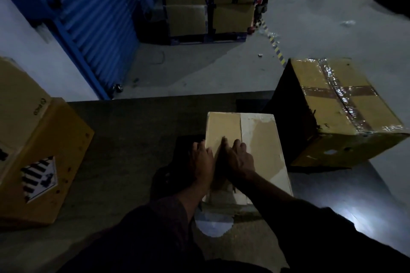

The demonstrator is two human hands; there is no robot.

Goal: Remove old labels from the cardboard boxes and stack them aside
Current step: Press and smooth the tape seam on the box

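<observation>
- Dim warehouse floor (199, 68) stretches ahead of you, with a blue shutter (95, 17) far beyond your left hand and palletised cartons (208, 2) stacked well past both hands.
- Your small box (259, 139) sits on the dark work surface (124, 139) directly under your hands, its long axis running away from you.
- Your left hand (203, 162) lies at the box's left edge, fingers fairly straight and resting on the top; whether any fingertip curls over the side, you cannot tell in this light.
- Your right hand (238, 157) lies flat just beside it, fingers extended and spread on the top near the centre seam, pinching nothing.
- Pale label remnant (247, 133) runs along the seam and out to the right of your right hand, so that hand is the nearer one; the likely next peel starts at the edge just beyond its fingertips and pulls along the box's length.
- A large taped box (346, 104) stands well to the right of your right hand, and another box with a striped hazard label (38, 179) sits well to the left of your left hand.
</observation>
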